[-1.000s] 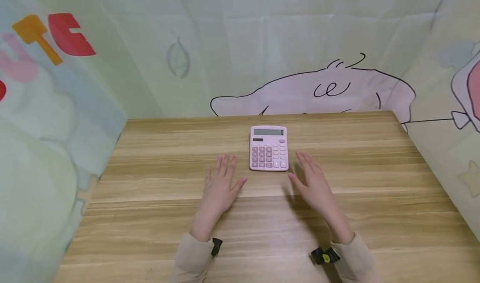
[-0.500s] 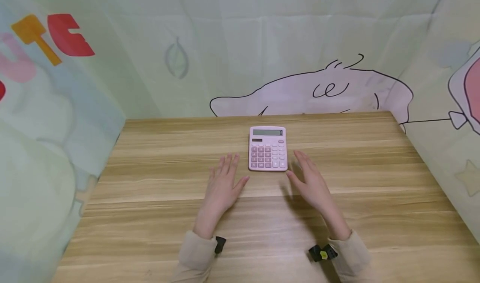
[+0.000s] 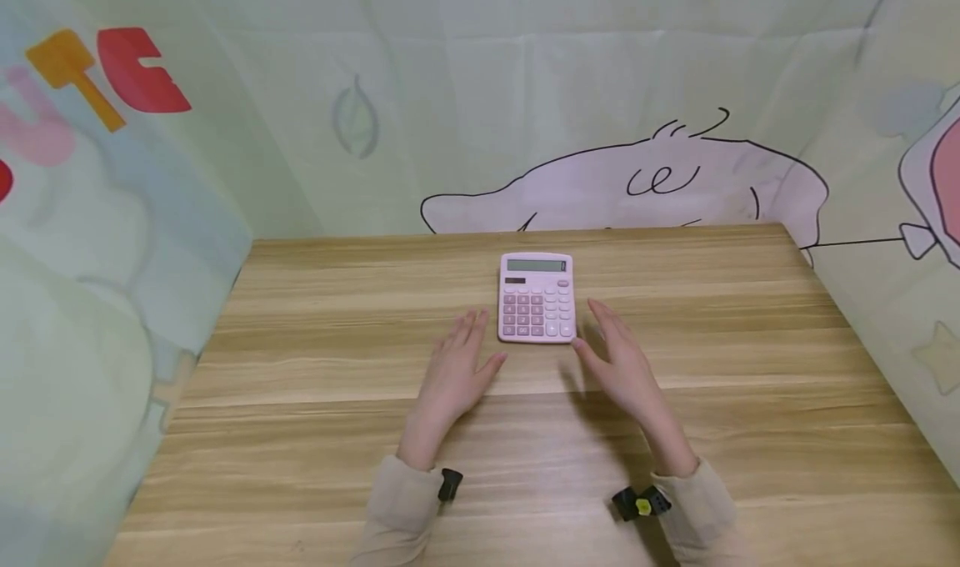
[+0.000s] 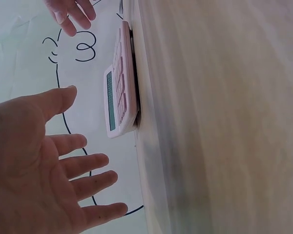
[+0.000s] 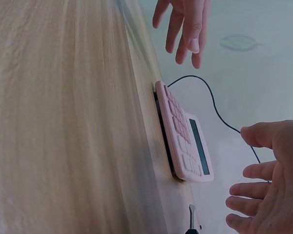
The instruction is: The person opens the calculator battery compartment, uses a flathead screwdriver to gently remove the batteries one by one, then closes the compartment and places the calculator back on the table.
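Observation:
A pink calculator [image 3: 536,298] lies on the wooden table, its display at the far end showing a 0. To its lower left in the head view is my left hand [image 3: 456,375], fingers extended and thumb spread toward the calculator. On the other side my right hand [image 3: 624,371] has its fingers straight, with the thumb tip right by the calculator's near right corner. Both wrist views show bare palms holding nothing: the left hand [image 4: 44,170] and the right hand [image 5: 268,185] are raised above the tabletop, apart from the calculator.
The wooden table [image 3: 300,434] reaches back to a curtain [image 3: 480,92] printed with cartoon figures, which also hangs along both sides. Black straps [image 3: 641,503] sit at the sleeve cuffs. A slim metal-tipped item [image 5: 192,214] shows at the right wrist view's bottom edge.
My left hand has moved right, closer to the calculator, and its fingers have drawn together. The right hand has shifted very slightly left. The calculator stays in place.

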Demonstrator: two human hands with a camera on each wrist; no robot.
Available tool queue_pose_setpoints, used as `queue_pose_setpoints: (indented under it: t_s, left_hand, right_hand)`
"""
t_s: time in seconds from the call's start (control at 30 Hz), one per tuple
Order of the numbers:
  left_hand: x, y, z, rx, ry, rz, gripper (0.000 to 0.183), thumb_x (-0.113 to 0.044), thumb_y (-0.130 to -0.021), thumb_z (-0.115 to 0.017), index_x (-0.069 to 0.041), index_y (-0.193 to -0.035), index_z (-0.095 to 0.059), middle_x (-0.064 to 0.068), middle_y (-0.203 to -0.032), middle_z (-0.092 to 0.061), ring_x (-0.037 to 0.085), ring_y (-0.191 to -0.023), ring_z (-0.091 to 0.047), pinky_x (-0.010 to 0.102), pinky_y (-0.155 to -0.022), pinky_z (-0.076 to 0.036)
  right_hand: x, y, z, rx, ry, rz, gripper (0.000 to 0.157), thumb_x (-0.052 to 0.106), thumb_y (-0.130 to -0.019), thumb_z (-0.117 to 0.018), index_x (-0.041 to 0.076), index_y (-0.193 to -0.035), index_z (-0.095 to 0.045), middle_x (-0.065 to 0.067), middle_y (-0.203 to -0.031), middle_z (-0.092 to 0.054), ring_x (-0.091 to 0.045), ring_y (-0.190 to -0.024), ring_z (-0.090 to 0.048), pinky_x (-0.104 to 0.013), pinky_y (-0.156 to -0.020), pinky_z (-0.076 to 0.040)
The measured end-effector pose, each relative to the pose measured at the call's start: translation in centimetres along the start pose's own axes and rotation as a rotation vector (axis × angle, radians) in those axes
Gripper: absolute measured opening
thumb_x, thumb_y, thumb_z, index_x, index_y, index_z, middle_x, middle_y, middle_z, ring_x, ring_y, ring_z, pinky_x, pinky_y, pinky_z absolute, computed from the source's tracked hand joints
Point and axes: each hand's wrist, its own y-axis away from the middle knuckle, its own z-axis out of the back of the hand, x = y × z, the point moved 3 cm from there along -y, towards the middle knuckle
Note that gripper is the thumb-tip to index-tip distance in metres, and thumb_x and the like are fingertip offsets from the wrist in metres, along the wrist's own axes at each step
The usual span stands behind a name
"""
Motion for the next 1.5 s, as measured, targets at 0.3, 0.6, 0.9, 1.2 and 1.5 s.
queue_pose_setpoints:
  t_s: [0.3,0.6,0.9,1.2,1.5]
  left_hand:
    - [0.0,-0.5,-0.2,0.022,0.032,-0.020,0.071,-0.040,-0.096,-0.053,-0.010,-0.153,-0.023,0.015,-0.158,-0.025,0.035,-0.146,-0.023,0.053,-0.119,-0.020]
    - [0.2,-1.3,-0.1,0.041,0.110,-0.015,0.071,-0.038,-0.096,-0.054,-0.010,-0.153,-0.023,0.015,-0.158,-0.024,0.034,-0.147,-0.023,0.050,-0.119,-0.021]
    - [0.1,-1.8,-0.3,0.056,0.195,0.014,0.070,-0.037,-0.096,-0.054,-0.010,-0.153,-0.024,0.013,-0.158,-0.025,0.031,-0.147,-0.024,0.047,-0.119,-0.021]
    - [-0.1,-2.3,-0.5,0.040,0.227,0.034,0.069,-0.035,-0.096,-0.054,-0.008,-0.152,-0.024,0.014,-0.158,-0.027,0.033,-0.145,-0.027,0.049,-0.118,-0.023]
    - [0.0,-3.1,-0.9,0.032,0.272,0.075,0.068,-0.036,-0.096,-0.053,-0.008,-0.152,-0.025,0.014,-0.157,-0.028,0.033,-0.145,-0.027,0.049,-0.118,-0.023]
  right_hand:
    - [-0.1,-0.1,0.0,0.000,-0.037,-0.016,0.067,0.030,-0.096,-0.055,0.007,-0.151,-0.025,-0.018,-0.157,-0.027,-0.037,-0.145,-0.024,-0.055,-0.118,-0.020]
    - [-0.1,-0.7,-0.3,0.004,-0.058,-0.014,0.067,0.029,-0.096,-0.055,0.004,-0.151,-0.026,-0.020,-0.157,-0.026,-0.039,-0.146,-0.022,-0.055,-0.118,-0.017]
    - [-0.3,-1.3,-0.7,0.000,-0.077,-0.028,0.067,0.027,-0.096,-0.055,0.002,-0.150,-0.026,-0.022,-0.156,-0.026,-0.040,-0.145,-0.023,-0.056,-0.118,-0.018]
    - [-0.4,-1.8,-0.8,0.017,-0.094,-0.059,0.068,0.028,-0.096,-0.056,0.003,-0.151,-0.025,-0.022,-0.156,-0.027,-0.040,-0.144,-0.024,-0.056,-0.117,-0.021]
    - [-0.5,-2.5,-1.1,0.054,-0.138,-0.092,0.068,0.027,-0.096,-0.055,0.004,-0.152,-0.023,-0.022,-0.155,-0.027,-0.042,-0.138,-0.035,-0.053,-0.113,-0.032]
